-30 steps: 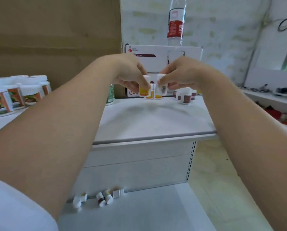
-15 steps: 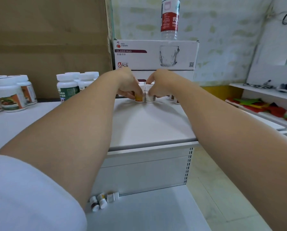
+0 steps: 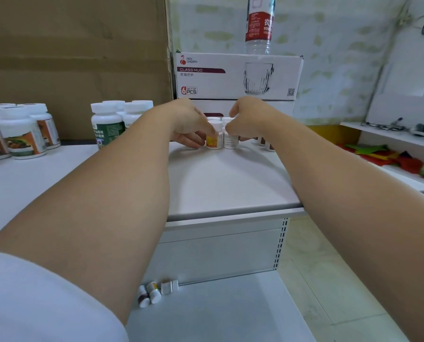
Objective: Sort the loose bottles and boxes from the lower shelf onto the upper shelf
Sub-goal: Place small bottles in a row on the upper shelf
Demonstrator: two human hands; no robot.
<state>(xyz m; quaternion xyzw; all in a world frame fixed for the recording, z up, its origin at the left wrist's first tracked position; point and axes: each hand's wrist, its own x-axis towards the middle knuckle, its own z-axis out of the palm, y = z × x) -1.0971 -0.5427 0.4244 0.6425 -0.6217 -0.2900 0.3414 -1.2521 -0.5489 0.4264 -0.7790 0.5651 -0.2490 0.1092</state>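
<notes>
Both arms reach forward over the upper shelf (image 3: 230, 183), a flat white board. The left hand (image 3: 187, 120) is closed on the yellow-label bottle (image 3: 213, 141): the thumb lies across the front of the bottle below its white cap, and the other fingers curl round its left side. The right hand (image 3: 246, 117) is closed on the white-label bottle (image 3: 230, 141), its curled fingers gripping the cap and upper body. Both bottles stand upright on the upper shelf near its rear edge, side by side; whether they touch cannot be told. Just right of them, partly hidden behind the right forearm, stand several brown-label bottles (image 3: 261, 141). Behind and above the hands sits a glass mug box (image 3: 230, 77), and a water bottle (image 3: 259, 23) stands upright on it. On the left part of the upper shelf stand green-label bottles (image 3: 107, 127) and, farther left, orange-label bottles (image 3: 21, 137), all upright in front of a cardboard sheet (image 3: 75, 58). On the lower shelf (image 3: 218, 314), close to the back panel, two small bottles (image 3: 154, 293) lie on their sides, touching each other, with a small white box (image 3: 169, 287) just to their right. A side shelf (image 3: 391, 134) at the far right carries small dark items too blurred to identify.
</notes>
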